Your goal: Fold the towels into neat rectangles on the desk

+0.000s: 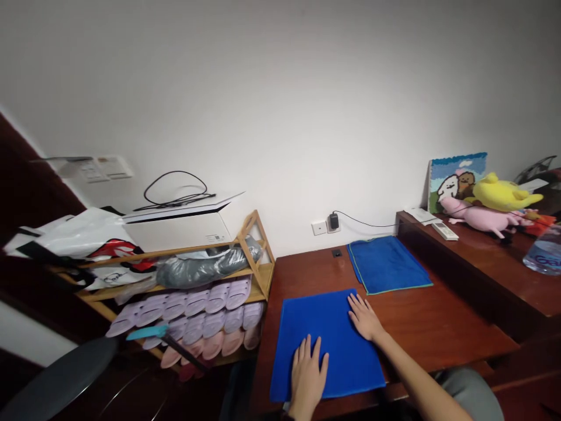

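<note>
A bright blue cloth (337, 351) lies spread out flat on the brown wooden desk (442, 327). My left hand (309, 371) rests palm down on its lower left part, fingers spread. Near the cloth's upper right corner, my right hand (364, 316) also lies flat, with its fingertips at the edge. Neither hand grips anything. Behind and to the right is a darker blue towel (390, 265) with a green border, folded and apart from both hands.
To the left stands a wooden shoe rack (263, 283) with lilac slippers (196, 303), pink slippers and a white box (184, 228) on top. A raised ledge (491, 257) at right bears plush toys (486, 216), a remote (445, 230) and a water bottle (543, 254). A plugged-in charger (333, 220) trails a cable.
</note>
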Demonstrator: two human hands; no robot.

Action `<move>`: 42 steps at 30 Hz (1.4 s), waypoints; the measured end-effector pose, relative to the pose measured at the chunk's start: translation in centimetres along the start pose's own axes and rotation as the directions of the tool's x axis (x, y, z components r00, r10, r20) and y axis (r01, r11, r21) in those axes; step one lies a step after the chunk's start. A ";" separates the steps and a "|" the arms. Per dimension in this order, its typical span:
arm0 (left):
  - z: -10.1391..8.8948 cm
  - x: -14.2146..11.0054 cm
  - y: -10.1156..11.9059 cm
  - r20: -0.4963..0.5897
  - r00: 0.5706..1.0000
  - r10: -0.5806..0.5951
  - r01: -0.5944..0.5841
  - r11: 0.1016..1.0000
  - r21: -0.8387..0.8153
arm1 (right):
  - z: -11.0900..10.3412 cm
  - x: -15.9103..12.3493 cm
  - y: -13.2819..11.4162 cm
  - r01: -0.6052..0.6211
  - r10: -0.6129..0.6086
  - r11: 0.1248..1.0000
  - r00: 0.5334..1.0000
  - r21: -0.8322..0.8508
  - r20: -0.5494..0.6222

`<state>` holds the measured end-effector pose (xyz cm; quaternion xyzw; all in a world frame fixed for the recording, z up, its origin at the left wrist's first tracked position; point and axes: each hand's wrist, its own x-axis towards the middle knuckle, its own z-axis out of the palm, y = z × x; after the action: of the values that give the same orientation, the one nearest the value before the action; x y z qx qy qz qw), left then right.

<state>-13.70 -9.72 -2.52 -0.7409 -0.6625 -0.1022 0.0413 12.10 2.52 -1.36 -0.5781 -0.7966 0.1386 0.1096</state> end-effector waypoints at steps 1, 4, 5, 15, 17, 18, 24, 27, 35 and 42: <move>-0.4 0.4 -0.4 0.004 1.000 0.025 -0.025 1.000 -0.011 | 0.4 -0.1 0.1 -0.027 0.027 1.000 0.999 -0.008 -0.021; -1.0 2.0 -1.5 0.039 0.997 0.068 -0.067 0.997 -0.033 | 1.4 -0.4 0.1 -0.077 0.075 0.996 0.996 -0.052 -0.045; -1.0 2.4 -1.8 0.051 0.996 0.067 -0.065 0.997 -0.033 | 1.5 -0.2 0.1 -0.103 0.100 0.993 0.994 -0.059 -0.044; 0.4 2.6 -2.1 0.027 0.997 0.070 -0.070 0.998 0.000 | 1.2 2.6 -1.0 -0.215 0.212 0.976 0.975 -0.039 -0.061; -0.1 4.6 -0.8 -0.006 0.993 0.114 -0.114 0.993 -0.025 | 1.3 2.5 -0.9 -0.220 0.217 0.975 0.974 -0.030 -0.067; -0.3 6.0 0.3 -0.019 0.989 0.148 -0.149 0.988 -0.044 | 1.3 2.5 -0.9 -0.223 0.221 0.974 0.973 -0.029 -0.071; 1.7 14.3 8.4 0.080 0.956 0.283 -0.263 0.945 -0.193 | 1.2 2.3 -0.6 -0.191 0.189 0.978 0.981 -0.081 -0.038; 2.8 15.3 7.9 0.116 0.956 0.271 -0.244 0.948 -0.203 | 1.3 2.4 -0.6 -0.203 0.200 0.976 0.979 -0.084 -0.043; 1.3 12.5 -8.6 0.112 0.987 -0.115 0.109 0.992 0.056 | 1.8 2.6 -0.6 -0.254 0.251 0.964 0.967 -0.078 -0.048; 1.9 11.8 -10.3 0.066 0.987 -0.146 0.142 0.988 0.057 | 0.7 3.1 -1.2 -0.276 0.278 0.954 0.961 -0.117 0.003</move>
<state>-22.53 3.39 -2.71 -0.6929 -0.7178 -0.0616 0.0296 9.84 5.08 -1.52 -0.6879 -0.7155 0.1116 0.0478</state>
